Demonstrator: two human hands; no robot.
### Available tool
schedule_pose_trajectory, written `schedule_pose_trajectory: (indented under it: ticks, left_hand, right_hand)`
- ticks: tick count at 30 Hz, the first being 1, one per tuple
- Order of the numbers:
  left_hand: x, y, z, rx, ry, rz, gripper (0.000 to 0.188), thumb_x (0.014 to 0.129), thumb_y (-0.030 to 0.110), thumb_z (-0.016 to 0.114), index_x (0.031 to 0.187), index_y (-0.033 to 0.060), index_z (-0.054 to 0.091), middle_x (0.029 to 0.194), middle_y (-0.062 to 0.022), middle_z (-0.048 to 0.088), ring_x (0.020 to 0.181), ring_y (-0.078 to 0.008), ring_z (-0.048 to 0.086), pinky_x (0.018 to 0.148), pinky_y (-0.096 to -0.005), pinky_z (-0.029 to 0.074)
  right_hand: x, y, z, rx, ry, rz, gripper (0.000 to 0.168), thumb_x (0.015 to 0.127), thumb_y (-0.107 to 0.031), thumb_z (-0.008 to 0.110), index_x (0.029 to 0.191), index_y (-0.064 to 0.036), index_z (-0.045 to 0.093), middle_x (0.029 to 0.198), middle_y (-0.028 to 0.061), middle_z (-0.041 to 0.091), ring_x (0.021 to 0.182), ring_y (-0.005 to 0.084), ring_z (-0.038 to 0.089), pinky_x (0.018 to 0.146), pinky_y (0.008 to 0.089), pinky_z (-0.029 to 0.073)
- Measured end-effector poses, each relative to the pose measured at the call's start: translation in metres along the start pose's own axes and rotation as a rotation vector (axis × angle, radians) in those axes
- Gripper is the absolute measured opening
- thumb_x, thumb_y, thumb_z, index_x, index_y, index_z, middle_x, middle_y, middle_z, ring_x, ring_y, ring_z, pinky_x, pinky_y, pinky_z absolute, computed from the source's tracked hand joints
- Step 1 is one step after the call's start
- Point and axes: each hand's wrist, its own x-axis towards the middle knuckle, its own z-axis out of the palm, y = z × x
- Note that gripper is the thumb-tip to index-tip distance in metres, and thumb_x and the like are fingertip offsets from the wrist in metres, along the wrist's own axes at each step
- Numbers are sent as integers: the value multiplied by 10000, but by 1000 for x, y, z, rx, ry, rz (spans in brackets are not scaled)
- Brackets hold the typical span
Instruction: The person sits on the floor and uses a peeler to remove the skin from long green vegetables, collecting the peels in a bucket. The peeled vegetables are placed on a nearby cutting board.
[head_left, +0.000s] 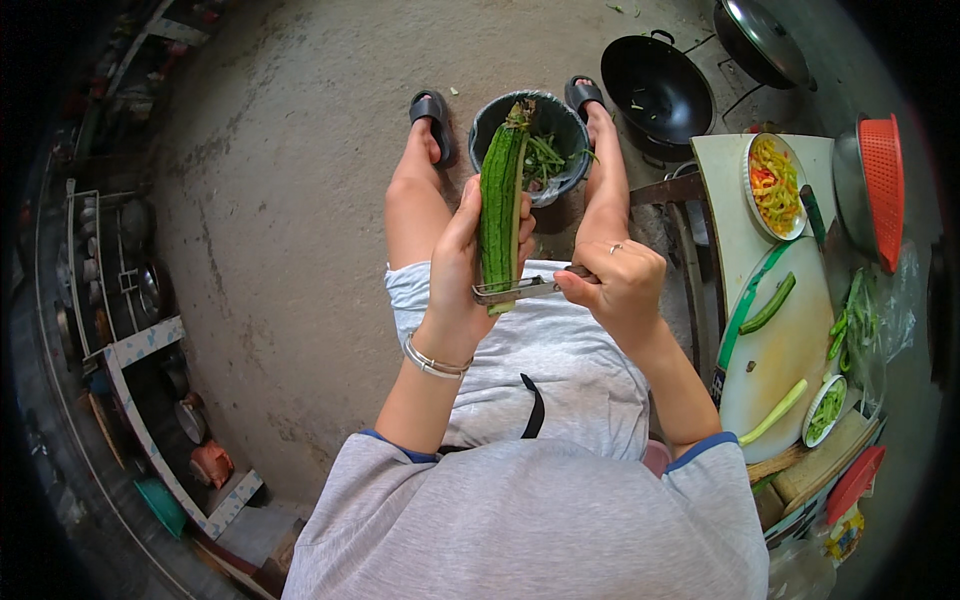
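My left hand (459, 262) is closed around a long ridged green gourd (501, 202), held over my lap with its stem end pointing away from me. A pale peeled strip runs along the gourd's right side. In my right hand (626, 289) is a metal peeler (525, 291), whose blade lies across the gourd's near end. Beyond the gourd, between my feet, a lined bin (577, 124) holds green peelings and scraps.
At the right, a small table (712, 161) bears a plate of sliced peppers (776, 187), a cutting board (780, 337) with a green piece and a peeled piece, and a small dish of green slices (827, 411). A black wok (656, 86) stands beyond. Shelves (150, 341) line the left.
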Motion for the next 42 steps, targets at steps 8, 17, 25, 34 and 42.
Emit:
schedule_pose_trajectory:
  ticks: [8,17,25,34,42]
  left_hand:
    - [-9,-11,-3,-74,91,-122,277,1017,336,353,1098,105,484,885,-34,559,723,-114,513,610,-229,447]
    - [-1,-17,-17,-230,38,-175,349,1016,361,353,1148,68,489,869,-59,534,713,-121,484,590,-224,431]
    - [5,-23,-32,-244,57,-188,361,1014,357,363,1161,51,486,855,-66,530,704,-120,478,581,-229,429]
    - [16,-23,-45,-84,168,-127,358,992,389,425,1051,59,549,841,-33,577,738,-90,538,600,-222,460]
    - [23,-13,-45,-115,148,-75,428,1005,388,384,1229,38,485,869,-36,571,727,-96,528,617,-216,459]
  right_hand:
    - [27,15,-4,13,-32,217,550,786,-477,660,539,11,604,1375,354,346,1135,333,567,886,318,477]
    - [56,34,16,-200,28,298,529,795,-569,608,583,-88,660,1132,275,591,936,307,656,562,342,523]
    - [65,54,29,-77,117,498,533,843,-564,569,657,-71,658,875,93,688,581,253,640,493,325,482]
    - [43,-2,47,664,-258,622,348,814,-324,719,953,-26,604,665,60,652,598,90,613,553,242,453]
    - [61,14,37,688,74,581,175,826,-59,673,933,55,594,1264,175,468,1118,216,513,861,277,434]
